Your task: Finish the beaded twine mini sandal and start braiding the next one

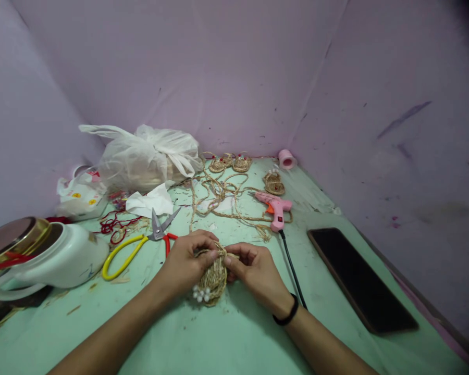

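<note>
A small woven straw slipper (216,281) with a cluster of white beads at its near end is held just above the green table top. My left hand (191,258) grips its left upper side between thumb and fingers. On the other side, my right hand (252,265) pinches the far end, where a short bit of straw cord sticks out to the right. The fingertips of both hands nearly meet there and partly cover that end. A long braided straw cord (219,195) lies in loose loops beyond the hands.
Open scissors (158,232) lie left of my hands, a pink glue gun (275,208) with a black cable to the right. A phone (359,276) rests farther right. At left stand a white teapot (78,255) and a plastic bag (148,156). More small slippers (273,183) sit at the back.
</note>
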Motion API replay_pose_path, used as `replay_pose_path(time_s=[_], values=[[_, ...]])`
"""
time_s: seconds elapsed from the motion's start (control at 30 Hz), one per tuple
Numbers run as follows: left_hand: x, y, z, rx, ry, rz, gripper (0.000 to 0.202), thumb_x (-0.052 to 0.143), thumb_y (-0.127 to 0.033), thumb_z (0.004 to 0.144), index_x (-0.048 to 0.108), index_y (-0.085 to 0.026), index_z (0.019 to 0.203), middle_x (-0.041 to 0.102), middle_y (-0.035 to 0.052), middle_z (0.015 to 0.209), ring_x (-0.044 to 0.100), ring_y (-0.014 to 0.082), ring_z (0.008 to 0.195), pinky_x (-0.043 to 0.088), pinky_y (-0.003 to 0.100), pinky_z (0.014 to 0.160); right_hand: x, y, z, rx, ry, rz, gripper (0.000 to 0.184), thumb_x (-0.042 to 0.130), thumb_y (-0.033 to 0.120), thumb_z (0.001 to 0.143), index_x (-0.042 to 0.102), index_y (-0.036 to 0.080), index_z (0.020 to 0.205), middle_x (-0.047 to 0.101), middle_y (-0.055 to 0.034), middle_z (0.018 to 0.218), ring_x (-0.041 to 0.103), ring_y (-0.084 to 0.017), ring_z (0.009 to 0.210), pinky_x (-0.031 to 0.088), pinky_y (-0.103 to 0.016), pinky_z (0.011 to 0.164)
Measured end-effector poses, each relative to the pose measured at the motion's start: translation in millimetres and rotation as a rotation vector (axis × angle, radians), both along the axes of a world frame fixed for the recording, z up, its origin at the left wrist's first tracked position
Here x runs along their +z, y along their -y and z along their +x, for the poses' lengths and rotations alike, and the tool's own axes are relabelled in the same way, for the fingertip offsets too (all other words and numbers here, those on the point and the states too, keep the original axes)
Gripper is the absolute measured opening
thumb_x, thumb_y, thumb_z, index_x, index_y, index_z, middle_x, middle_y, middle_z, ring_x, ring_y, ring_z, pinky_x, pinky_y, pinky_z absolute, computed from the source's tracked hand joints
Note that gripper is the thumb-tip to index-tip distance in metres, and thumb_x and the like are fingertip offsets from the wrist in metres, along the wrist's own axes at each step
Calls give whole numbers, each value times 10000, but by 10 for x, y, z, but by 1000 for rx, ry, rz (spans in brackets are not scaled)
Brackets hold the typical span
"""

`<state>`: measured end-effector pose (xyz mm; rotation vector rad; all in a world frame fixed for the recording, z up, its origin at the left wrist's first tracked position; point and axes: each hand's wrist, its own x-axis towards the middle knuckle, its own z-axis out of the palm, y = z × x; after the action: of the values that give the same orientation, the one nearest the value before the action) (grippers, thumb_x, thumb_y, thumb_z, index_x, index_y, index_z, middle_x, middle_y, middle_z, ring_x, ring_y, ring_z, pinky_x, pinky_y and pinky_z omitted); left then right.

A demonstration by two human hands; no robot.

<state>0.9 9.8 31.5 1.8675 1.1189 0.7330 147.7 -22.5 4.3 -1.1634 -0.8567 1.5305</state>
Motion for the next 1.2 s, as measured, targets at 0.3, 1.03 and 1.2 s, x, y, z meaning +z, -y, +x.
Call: replay_pose_path(time_s=[0.3,1.03,1.2], values=[[41,19,-61,-2,4,-104,174,571,-289,703,523,-152,799,549,4,723,498,132,654,393,239,583,53,11,27,70,-38,22,263,757,343,536,700,123,669,598,19,467,521,-82,424,457,-236,477],[42,-8,-60,-75,198,-639,210,692,-129,487,562,-115,651,570,-32,550,483,82,503,385,204,503,28,116,9,114,253,246,100,536,246,737,542,168,675,489,30,564,430,-103,516,351,-222,489],[-27,-40,-91,-128,270,-672,208,720,-121,480,585,-112,637,569,-38,526,475,72,481,374,190,481,26,145,23,107,450,410,104,481,176,777,532,176,686,492,24,588,431,-110,541,342,-220,503]])
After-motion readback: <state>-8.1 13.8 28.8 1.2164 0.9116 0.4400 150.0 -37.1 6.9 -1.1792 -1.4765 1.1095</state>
